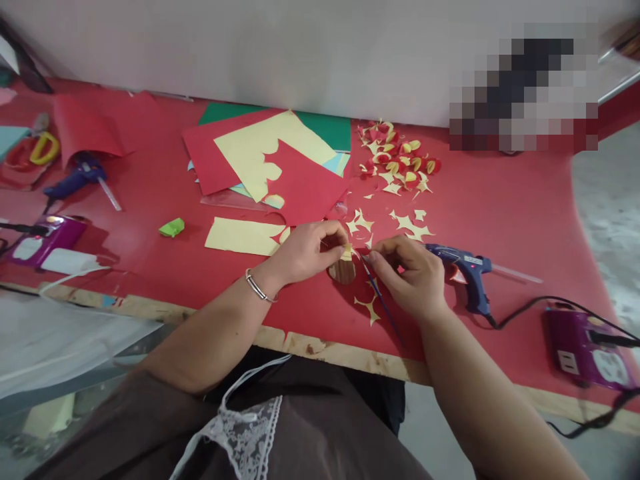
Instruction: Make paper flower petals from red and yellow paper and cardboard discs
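Note:
My left hand is closed in a pinch around a small yellow paper piece, above a brown wood-grained oval. Just to the right, my right hand has thumb and forefinger pressed together, and what lies between them is too small to make out. From near those fingertips a thin blue stick slants down toward the table edge; whether it is held cannot be seen. Star-shaped yellow paper offcuts lie around both hands. A blue glue gun sits beside my right hand, partly behind it.
Red, yellow and green sheets overlap at the back, and a yellow strip lies before them. Red-and-yellow curled pieces are heaped back right. Purple power strips stand at both sides. Another glue gun and scissors lie left.

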`<state>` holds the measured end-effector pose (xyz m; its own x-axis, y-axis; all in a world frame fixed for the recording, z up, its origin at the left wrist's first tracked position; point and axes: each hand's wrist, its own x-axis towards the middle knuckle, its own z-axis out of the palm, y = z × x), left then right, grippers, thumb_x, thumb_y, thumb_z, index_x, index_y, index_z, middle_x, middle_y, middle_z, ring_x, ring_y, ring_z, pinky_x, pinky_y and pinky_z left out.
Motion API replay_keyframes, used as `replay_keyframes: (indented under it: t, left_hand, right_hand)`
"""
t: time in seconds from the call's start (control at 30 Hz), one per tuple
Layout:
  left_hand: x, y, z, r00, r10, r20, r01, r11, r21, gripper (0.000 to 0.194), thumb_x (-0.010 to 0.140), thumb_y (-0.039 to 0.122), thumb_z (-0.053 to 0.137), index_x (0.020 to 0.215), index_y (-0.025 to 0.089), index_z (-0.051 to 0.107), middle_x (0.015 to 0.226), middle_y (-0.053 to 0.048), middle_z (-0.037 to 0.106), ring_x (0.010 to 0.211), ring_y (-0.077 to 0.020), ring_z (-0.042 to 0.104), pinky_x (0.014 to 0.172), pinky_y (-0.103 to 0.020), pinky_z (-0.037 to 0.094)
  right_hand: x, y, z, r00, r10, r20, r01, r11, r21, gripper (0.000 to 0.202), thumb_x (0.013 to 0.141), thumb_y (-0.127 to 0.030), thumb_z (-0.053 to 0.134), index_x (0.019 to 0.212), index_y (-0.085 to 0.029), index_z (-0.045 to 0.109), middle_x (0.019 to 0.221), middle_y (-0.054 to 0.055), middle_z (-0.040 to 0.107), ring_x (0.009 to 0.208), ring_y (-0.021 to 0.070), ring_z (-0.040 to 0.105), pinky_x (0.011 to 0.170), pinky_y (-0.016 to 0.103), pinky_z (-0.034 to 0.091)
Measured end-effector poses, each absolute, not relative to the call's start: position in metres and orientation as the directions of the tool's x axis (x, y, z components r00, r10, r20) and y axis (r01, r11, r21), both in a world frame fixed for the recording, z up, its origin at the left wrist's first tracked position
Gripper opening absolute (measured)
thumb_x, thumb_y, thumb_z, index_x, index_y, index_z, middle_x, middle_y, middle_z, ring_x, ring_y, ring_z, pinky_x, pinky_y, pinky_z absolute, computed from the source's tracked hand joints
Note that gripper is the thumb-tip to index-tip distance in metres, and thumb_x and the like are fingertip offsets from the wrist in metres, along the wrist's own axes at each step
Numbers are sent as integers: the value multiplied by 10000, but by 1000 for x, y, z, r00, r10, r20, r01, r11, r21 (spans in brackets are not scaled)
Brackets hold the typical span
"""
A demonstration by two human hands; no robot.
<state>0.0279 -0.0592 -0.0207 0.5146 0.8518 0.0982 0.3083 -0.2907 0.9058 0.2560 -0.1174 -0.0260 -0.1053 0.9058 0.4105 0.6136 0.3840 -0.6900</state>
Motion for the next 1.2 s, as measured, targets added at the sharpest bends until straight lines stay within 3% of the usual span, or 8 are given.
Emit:
replay_keyframes:
  t: [0.13, 0.47, 0.77, 0.9, 1.2]
  left_hand:
    - [31, -61, -21, 503, 861, 73, 182, -188, 965, 60, 930, 214, 716, 957, 180, 758, 909, -41, 793, 771, -142, 707, 707, -261, 558]
    - [33, -63, -20, 547, 832, -95, 0, 113, 994, 143, 947, 238, 747, 1026, 158, 836, 879, -70, 809, 771, -175, 780, 752, -304, 651]
    - [35, -64, -24, 481, 875, -50, -11, 64, 998, 191, 888, 233, 822, 1058, 150, 798, 983, -81, 815, 910, -168, 772, 856, -295, 628]
    - [37, -65, -25, 460, 885, -77, -34, 104, 994, 239, 836, 139, 823, 1069, 154, 774, 992, -77, 805, 946, -166, 763, 889, -299, 622]
    - [39, -65, -27, 430, 898, -94, -10, 109, 994, 297, 780, 38, 723, 1048, 159, 758, 962, -58, 795, 894, -146, 745, 822, -267, 609]
  right_hand:
    - [255, -117, -27, -168, 874, 456, 635, 450, -628, 92, 984, -255, 686, 895, -236, 680, 762, 5, 696, 623, 149, 600, 600, 298, 474]
    - [251, -117, -31, -240, 816, 526, 684, 527, -505, 53, 1002, -248, 673, 979, -249, 721, 819, 27, 753, 642, 160, 662, 598, 295, 524]
    - [250, -116, -30, -256, 806, 534, 692, 538, -480, 60, 1004, -234, 664, 972, -234, 715, 805, 31, 743, 619, 147, 654, 562, 279, 510]
    - [250, -117, -30, -274, 797, 538, 687, 554, -470, 53, 1016, -223, 661, 993, -224, 708, 820, 32, 742, 627, 140, 660, 561, 269, 508]
    - [248, -118, -28, -280, 822, 496, 641, 545, -540, 73, 1011, -228, 698, 1071, -203, 731, 806, 13, 698, 627, 122, 635, 556, 245, 490]
